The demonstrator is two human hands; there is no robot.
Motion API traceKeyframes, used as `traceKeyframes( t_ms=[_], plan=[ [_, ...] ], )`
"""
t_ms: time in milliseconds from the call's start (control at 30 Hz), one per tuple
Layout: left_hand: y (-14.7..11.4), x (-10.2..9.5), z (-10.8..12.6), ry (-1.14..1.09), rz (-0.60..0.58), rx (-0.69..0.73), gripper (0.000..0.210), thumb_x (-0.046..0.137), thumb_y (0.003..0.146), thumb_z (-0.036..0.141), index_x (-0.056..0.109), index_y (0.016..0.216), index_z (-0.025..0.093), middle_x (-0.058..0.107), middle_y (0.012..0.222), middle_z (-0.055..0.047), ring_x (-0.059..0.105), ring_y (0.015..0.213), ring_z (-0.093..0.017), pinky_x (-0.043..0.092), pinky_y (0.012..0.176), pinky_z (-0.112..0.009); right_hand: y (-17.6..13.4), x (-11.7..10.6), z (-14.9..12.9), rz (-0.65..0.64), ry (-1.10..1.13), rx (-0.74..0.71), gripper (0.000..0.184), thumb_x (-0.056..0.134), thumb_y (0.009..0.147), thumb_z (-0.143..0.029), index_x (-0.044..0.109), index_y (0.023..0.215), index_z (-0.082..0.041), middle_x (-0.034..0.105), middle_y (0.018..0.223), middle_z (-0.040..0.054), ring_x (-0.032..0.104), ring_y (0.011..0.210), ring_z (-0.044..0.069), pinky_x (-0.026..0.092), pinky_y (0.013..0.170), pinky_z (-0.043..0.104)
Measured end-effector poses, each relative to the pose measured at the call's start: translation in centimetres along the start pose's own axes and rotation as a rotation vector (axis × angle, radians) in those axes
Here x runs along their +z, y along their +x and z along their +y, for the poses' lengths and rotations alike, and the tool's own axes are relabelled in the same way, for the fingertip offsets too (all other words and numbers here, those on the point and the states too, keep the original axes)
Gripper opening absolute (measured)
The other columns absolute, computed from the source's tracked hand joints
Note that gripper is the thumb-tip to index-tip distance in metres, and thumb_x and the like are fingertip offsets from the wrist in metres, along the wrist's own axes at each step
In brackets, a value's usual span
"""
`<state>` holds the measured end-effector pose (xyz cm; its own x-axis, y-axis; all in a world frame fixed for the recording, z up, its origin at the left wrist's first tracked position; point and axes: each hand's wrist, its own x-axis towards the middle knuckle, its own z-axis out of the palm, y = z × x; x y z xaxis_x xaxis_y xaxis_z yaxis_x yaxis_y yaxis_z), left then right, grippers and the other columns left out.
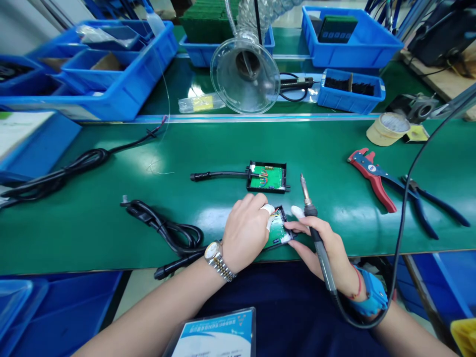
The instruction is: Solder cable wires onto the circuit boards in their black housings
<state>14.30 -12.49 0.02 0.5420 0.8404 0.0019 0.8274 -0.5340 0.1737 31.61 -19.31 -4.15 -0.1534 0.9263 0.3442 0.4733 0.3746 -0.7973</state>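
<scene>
My left hand [247,225] has its fingers closed over a green circuit board in a black case [278,229] near the table's front edge; a fingertip wears a white cover. My right hand [327,243] grips a soldering iron [320,253], its tip pointing up and away, while the thumb and a finger touch the case's right end. A black cable [178,233] with a plug lies coiled to the left of the case. Beyond my hands sits a second board in a black case [273,186], with coloured wires and a short black lead [223,174].
A clear fume hood [245,74] hangs over the table's back. Red wire strippers [375,178] and blue-handled cutters [435,201] lie at right, near a tape roll [387,130]. Blue bins [122,94] stand at back left. The iron's cord [403,198] arcs along the right.
</scene>
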Motion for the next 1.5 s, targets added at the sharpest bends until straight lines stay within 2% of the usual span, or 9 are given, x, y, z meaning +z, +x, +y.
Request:
traceKeyframes(
  t_ms=[100,200,300,367,633,833,1100,1500],
  plan=[
    [0.2,0.2,-0.1,-0.067,-0.002,-0.001,0.018,0.044,0.084,0.012,0.062,0.085,0.014,0.057,0.089,-0.006,0.049,0.083,-0.020,0.040,0.071,-0.031,-0.3,-0.8,-0.8,0.078,-0.098,-0.043,0.039,0.060,0.077,-0.008,0.048,0.110,-0.022,0.067,0.100,0.0030,0.063,0.094,0.015,0.051,0.085,0.027],
    [0.4,0.2,-0.3,-0.118,-0.040,-0.006,0.016,0.044,0.082,0.009,0.060,0.082,0.014,0.057,0.087,-0.005,0.051,0.080,-0.020,0.042,0.071,-0.030,-0.9,-2.3,-2.0,0.163,-0.284,-0.166,0.039,0.059,0.076,-0.005,0.054,0.111,-0.021,0.068,0.085,0.0028,0.065,0.077,0.015,0.053,0.072,0.025],
    [0.6,0.1,-0.4,-0.140,-0.065,-0.007,0.015,0.044,0.081,0.008,0.058,0.079,0.014,0.057,0.085,-0.005,0.052,0.080,-0.020,0.043,0.071,-0.031,-1.3,-3.2,-3.1,0.110,-0.392,-0.246,0.047,0.062,0.074,-0.009,0.053,0.119,-0.018,0.064,0.075,0.0041,0.061,0.065,0.016,0.052,0.058,0.027],
    [0.6,0.1,-0.4,-0.138,-0.071,-0.013,0.015,0.044,0.079,0.007,0.057,0.078,0.014,0.057,0.084,-0.005,0.053,0.080,-0.020,0.043,0.071,-0.031,-1.4,-3.0,-3.4,0.066,-0.394,-0.264,0.047,0.063,0.072,-0.009,0.054,0.118,-0.017,0.061,0.072,0.0046,0.057,0.062,0.016,0.051,0.054,0.027],
    [0.6,0.2,-0.4,-0.090,-0.083,-0.020,0.018,0.044,0.070,0.004,0.054,0.077,0.016,0.056,0.083,-0.005,0.052,0.080,-0.020,0.044,0.071,-0.031,-1.1,-0.5,-2.3,0.075,-0.396,-0.270,0.041,0.060,0.074,-0.008,0.057,0.113,-0.015,0.056,0.066,0.0031,0.053,0.061,0.014,0.050,0.055,0.028],
    [0.6,0.1,-0.2,-0.085,-0.080,-0.023,0.019,0.043,0.065,0.002,0.053,0.075,0.016,0.055,0.082,-0.005,0.052,0.079,-0.021,0.044,0.069,-0.033,-1.1,-0.5,-2.1,0.042,-0.387,-0.271,0.043,0.060,0.074,-0.007,0.055,0.116,-0.014,0.056,0.068,0.0043,0.052,0.062,0.015,0.050,0.056,0.029],
    [0.7,0.2,-0.4,-0.093,-0.074,-0.014,0.017,0.044,0.066,0.003,0.052,0.074,0.016,0.055,0.081,-0.005,0.052,0.079,-0.020,0.044,0.069,-0.032,-1.0,-0.9,-1.7,-0.037,-0.420,-0.335,0.039,0.061,0.071,-0.006,0.058,0.110,-0.010,0.055,0.071,0.0074,0.052,0.067,0.017,0.050,0.058,0.031],
    [0.6,0.3,-0.3,-0.087,-0.058,-0.012,0.017,0.044,0.066,0.004,0.052,0.073,0.016,0.055,0.081,-0.005,0.052,0.078,-0.020,0.044,0.068,-0.032,-1.1,-0.9,-1.8,0.006,-0.369,-0.310,0.045,0.062,0.070,-0.003,0.055,0.114,-0.011,0.055,0.070,0.0063,0.052,0.066,0.016,0.050,0.058,0.031]
  ],
)
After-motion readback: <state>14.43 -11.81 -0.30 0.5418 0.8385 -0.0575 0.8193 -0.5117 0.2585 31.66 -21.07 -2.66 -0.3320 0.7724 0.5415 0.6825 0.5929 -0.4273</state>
